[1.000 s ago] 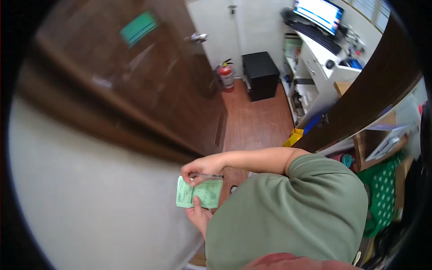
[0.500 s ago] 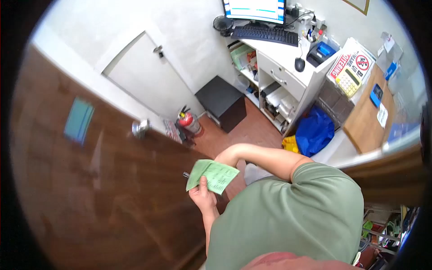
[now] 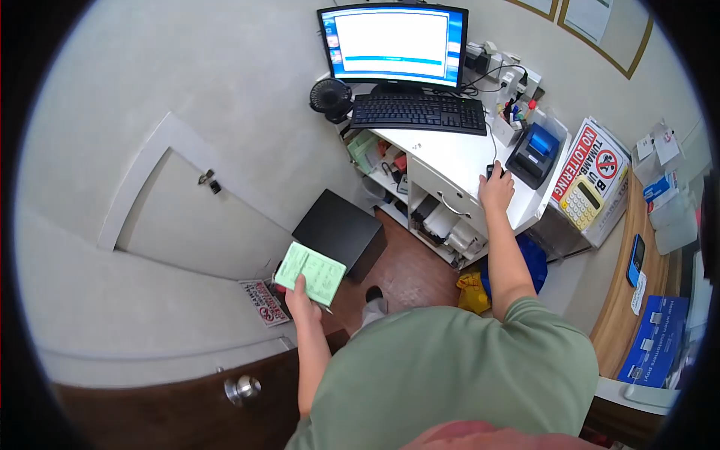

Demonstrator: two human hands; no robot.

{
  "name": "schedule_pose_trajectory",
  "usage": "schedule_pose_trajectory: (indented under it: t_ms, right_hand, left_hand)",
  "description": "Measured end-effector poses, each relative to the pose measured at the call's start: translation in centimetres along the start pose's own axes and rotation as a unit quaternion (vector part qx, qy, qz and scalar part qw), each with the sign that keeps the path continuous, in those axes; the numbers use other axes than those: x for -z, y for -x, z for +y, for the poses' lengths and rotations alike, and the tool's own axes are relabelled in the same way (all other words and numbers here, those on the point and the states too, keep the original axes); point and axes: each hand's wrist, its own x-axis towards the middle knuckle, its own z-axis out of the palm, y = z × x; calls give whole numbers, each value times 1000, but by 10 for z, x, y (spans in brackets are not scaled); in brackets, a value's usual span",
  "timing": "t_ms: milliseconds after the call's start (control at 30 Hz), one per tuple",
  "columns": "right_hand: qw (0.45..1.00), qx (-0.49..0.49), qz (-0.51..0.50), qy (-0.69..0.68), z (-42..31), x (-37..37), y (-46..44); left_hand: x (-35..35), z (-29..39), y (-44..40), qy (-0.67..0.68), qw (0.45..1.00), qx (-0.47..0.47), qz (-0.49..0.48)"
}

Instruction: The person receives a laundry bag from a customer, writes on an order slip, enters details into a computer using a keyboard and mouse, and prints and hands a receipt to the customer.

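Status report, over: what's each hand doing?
Left hand: holding green papers. Right hand: on mouse. Nothing visibly blocking either.

Room read as a clock, monitor at twelve: its screen smooth, glassy. Under it, keyboard, matt black plastic. Between one and two, desk top, smooth white. Two: mouse, dark plastic, mostly hidden from me. Three: calculator, yellow plastic; blue bag just past, thin, crinkled. Four: counter, wood grain, satin. Five: shirt, soft matt cloth, creased. Seven: brown door, dark wood by its look; round knob, polished metal. Near centre: green pad, matt paper; black box, smooth, low sheen.
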Motion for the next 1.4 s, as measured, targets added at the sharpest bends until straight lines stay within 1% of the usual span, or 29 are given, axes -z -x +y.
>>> schedule_pose_trajectory:
  t_ms: [33, 100, 167, 233, 267, 333, 367, 467, 500, 633, 733, 800, 933, 1033, 1133, 1200, 1267, 1300, 1400]
  right_hand:
    - [1000, -7, 22, 20, 0, -4, 0]
    - [999, -3, 46, 11, 3, -10, 2]
    - [998, 3, 69, 4, 4, -10, 0]
    - [997, 11, 83, -5, 4, -11, 4]
    - [995, 11, 97, -6, 3, -13, 2]
    - [993, 15, 120, -9, 8, -19, 4]
    - [993, 4, 116, -15, 5, -17, 4]
    - [987, 16, 156, -19, 6, -21, 4]
    - [987, 10, 159, -23, 7, -21, 4]
    - [987, -2, 157, -34, 8, -20, 0]
    - [988, -2, 151, -40, 9, -20, 2]
    - [987, 1, 156, -47, 11, -21, 1]
    - [985, 8, 162, -56, 12, -23, 3]
    - [985, 11, 163, -57, 12, -22, 1]
    - [985, 8, 159, -63, 11, -21, 3]
    - [984, 4, 162, -69, 9, -18, 3]
    - [985, 2, 156, -66, 7, -17, 3]
    - [986, 0, 153, -64, 7, -16, 4]
    - [985, -2, 158, -71, 6, -15, 3]
  left_hand:
    - [-5, -8, -32, 1, 1000, 15, 9]
    - [-15, -21, -99, -4, 999, 38, 19]
    - [-24, -30, -152, 6, 995, 85, 46]
    - [-34, -38, -185, 16, 990, 122, 66]
    - [-41, -38, -196, -11, 993, 115, 37]
    - [-48, -42, -207, -66, 992, 102, -16]
    - [-56, -38, -204, -112, 988, 97, -33]
    - [-64, -36, -202, -171, 975, 116, -76]
    - [-68, -36, -201, -162, 975, 120, -94]
    - [-90, -32, -194, -153, 977, 102, -107]
    - [-115, -18, -181, -128, 977, 120, -122]
    - [-129, -15, -179, -142, 974, 107, -143]
    - [-150, -12, -176, -177, 965, 62, -183]
    - [-165, -7, -165, -194, 953, 36, -232]
    - [-171, -14, -158, -248, 932, 4, -264]
    - [-165, -26, -162, -313, 895, -99, -302]
    - [-166, -26, -159, -374, 834, -213, -345]
    - [-170, -22, -152, -383, 807, -262, -365]
    - [-178, -10, -141, -476, 716, -325, -393]
